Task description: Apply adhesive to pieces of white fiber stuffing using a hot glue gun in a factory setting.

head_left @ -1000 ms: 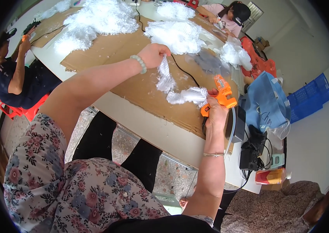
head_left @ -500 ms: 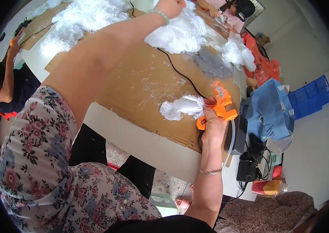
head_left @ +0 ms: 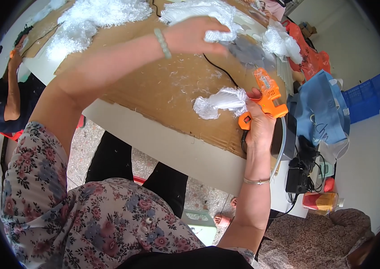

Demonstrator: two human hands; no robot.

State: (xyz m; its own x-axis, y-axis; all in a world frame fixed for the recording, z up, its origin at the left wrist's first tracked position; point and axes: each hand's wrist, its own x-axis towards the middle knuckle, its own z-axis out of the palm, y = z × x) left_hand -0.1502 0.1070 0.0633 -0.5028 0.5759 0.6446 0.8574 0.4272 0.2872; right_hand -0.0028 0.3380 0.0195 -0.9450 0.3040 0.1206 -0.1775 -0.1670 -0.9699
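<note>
Head view: left hand (head_left: 193,36) half-open, hold unclear; right hand (head_left: 259,125) wrapped round the orange glue gun (head_left: 269,95), pleated white strip (head_left: 228,100) at its fingers over cardboard (head_left: 154,96), looking light, soft, crushable, best pinched at the loose end.

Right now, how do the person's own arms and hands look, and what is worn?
The left hand and right hand have no gloves. The left arm wears a pale green, round-beaded bracelet; the right arm, a thin, silvery bangle. The short, white fabric left sleeve has pink and blue flowers.
</note>
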